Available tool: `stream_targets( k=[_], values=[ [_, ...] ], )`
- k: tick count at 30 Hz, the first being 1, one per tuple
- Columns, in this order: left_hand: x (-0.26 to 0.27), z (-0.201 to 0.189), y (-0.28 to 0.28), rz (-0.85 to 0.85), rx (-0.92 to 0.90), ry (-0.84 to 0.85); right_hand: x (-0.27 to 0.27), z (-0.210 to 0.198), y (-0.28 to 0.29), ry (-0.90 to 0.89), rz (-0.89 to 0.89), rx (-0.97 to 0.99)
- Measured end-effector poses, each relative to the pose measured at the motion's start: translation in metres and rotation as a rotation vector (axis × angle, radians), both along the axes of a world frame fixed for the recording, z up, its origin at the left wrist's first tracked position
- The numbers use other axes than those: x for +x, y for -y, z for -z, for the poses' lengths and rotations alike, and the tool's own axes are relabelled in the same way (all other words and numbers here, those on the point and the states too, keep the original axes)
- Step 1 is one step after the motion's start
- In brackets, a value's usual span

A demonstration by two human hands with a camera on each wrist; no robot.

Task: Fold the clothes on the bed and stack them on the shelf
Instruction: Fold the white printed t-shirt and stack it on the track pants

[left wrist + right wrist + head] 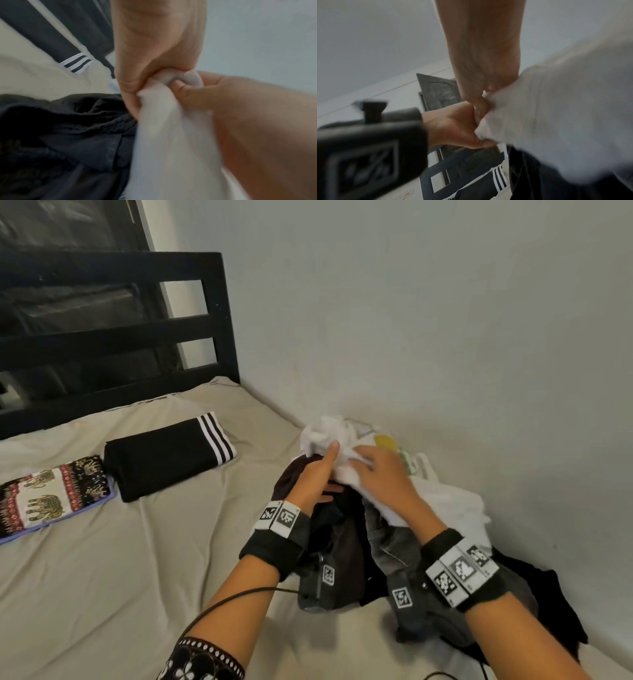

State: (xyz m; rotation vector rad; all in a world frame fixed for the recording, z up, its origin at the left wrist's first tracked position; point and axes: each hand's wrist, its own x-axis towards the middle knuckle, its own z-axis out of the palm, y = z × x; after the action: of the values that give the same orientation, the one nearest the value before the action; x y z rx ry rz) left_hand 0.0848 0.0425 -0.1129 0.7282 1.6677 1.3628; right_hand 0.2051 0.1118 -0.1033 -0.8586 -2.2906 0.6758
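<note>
Wrist views blurred; left hand & right hand both pinch white garment over dark pile on beige bed, by grey wall.

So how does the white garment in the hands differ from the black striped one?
The white garment is crumpled, gripped by the left hand and right hand over the pile. The black striped garment lies folded flat, untouched, apart on the sheet. Both are on the bed.

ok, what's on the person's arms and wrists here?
Both wrists carry black bands with white square tags printed in black-and-white codes, left and right. A black cable trails from the left band. A black sleeve with white dot and flower print covers the left forearm.
</note>
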Motion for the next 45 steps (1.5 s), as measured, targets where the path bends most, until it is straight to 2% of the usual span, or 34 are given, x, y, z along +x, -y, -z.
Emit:
stream_targets(
  k=[2, 4, 7, 9, 11, 14, 15, 16, 18, 20, 23, 25, 26, 28, 29, 31, 32, 33, 34, 36, 39, 43, 45],
  values=[
    [-0.002, -0.002, 0.003, -0.041, 0.049, 0.135, -0.01, 0.003, 0.029, 0.037, -0.213, -0.013],
    [-0.012, 0.0, 0.012, -0.156, 0.107, 0.147, -0.012, 0.007, 0.042, 0.066, -0.289, -0.048],
    [-0.03, -0.001, 0.032, -0.275, 0.119, 0.058, -0.005, 0.01, 0.04, -0.053, -0.18, -0.08],
    [-0.041, -0.004, 0.044, -0.316, 0.125, 0.029, 0.002, 0.014, 0.03, -0.023, -0.049, -0.051],
    [-0.054, -0.012, 0.057, -0.368, 0.136, 0.02, 0.013, 0.019, 0.02, 0.215, 0.012, -0.021],
    [-0.082, -0.031, 0.08, -0.459, 0.184, -0.012, 0.027, 0.028, 0.013, 0.658, -0.014, -0.031],
    [-0.091, -0.04, 0.088, -0.482, 0.219, -0.015, 0.029, 0.031, 0.017, 0.74, -0.018, -0.012],
    [-0.098, -0.049, 0.096, -0.514, 0.251, -0.01, 0.029, 0.032, 0.021, 0.741, -0.009, 0.025],
    [-0.111, -0.065, 0.112, -0.584, 0.266, 0.002, 0.023, 0.028, 0.03, 0.514, 0.016, 0.112],
    [-0.124, -0.076, 0.129, -0.64, 0.24, -0.046, 0.013, 0.017, 0.043, 0.268, -0.033, 0.093],
    [-0.144, -0.081, 0.163, -0.757, 0.259, -0.18, -0.005, -0.001, 0.063, 0.09, -0.156, 0.016],
    [-0.152, -0.076, 0.186, -0.755, 0.164, -0.229, -0.019, -0.01, 0.078, 0.015, -0.203, -0.022],
    [-0.152, -0.071, 0.194, -0.728, 0.043, -0.269, -0.027, -0.013, 0.086, -0.011, -0.214, -0.035],
    [-0.145, -0.06, 0.205, -0.606, -0.184, -0.377, -0.044, -0.021, 0.101, -0.047, -0.221, -0.056],
    [-0.133, -0.055, 0.207, -0.49, -0.195, -0.469, -0.052, -0.025, 0.108, -0.067, -0.228, -0.073],
    [-0.101, -0.049, 0.204, -0.129, -0.092, -0.665, -0.067, -0.035, 0.123, -0.092, -0.258, -0.096],
    [-0.085, -0.048, 0.198, 0.041, -0.028, -0.706, -0.073, -0.041, 0.131, -0.085, -0.293, -0.098],
    [-0.071, -0.045, 0.191, 0.119, 0.037, -0.728, -0.079, -0.044, 0.138, -0.071, -0.339, -0.094],
    [-0.064, -0.043, 0.184, 0.098, 0.087, -0.729, -0.083, -0.047, 0.143, -0.063, -0.382, -0.084],
    [-0.062, -0.046, 0.179, -0.108, 0.11, -0.678, -0.083, -0.048, 0.143, -0.08, -0.445, -0.112],
    [-0.084, -0.043, 0.19, -0.306, 0.149, -0.474, -0.066, -0.041, 0.122, -0.057, -0.461, -0.148],
    [-0.117, -0.04, 0.223, -0.474, 0.191, -0.339, -0.042, -0.009, 0.073, 0.267, -0.271, -0.141],
    [-0.135, -0.037, 0.239, -0.583, 0.208, -0.315, -0.039, 0.006, 0.055, 0.418, -0.174, -0.078]
  ],
)
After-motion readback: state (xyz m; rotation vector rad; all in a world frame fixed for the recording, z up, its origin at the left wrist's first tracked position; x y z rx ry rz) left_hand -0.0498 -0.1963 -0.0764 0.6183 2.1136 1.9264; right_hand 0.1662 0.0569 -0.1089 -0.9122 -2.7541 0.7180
